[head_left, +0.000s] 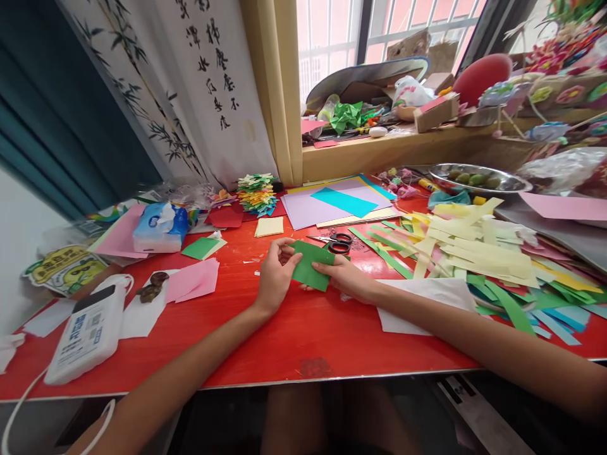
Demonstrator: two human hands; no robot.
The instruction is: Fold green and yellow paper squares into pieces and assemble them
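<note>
A small green sheet of paper is held up over the red table between both hands. My left hand pinches its left edge between thumb and fingers. On the right edge, my right hand grips it, thumb in front and fingers partly hidden behind. Just beyond the paper lie black-handled scissors, blades pointing left. Further back sits a small stack of cream paper squares. To the left of my hands are a green paper piece and pink paper sheets.
Many cut paper strips pile up on the right beside a white sheet. A folded-paper stack, purple sheets and a metal dish stand at the back. A tissue pack and white power box are left.
</note>
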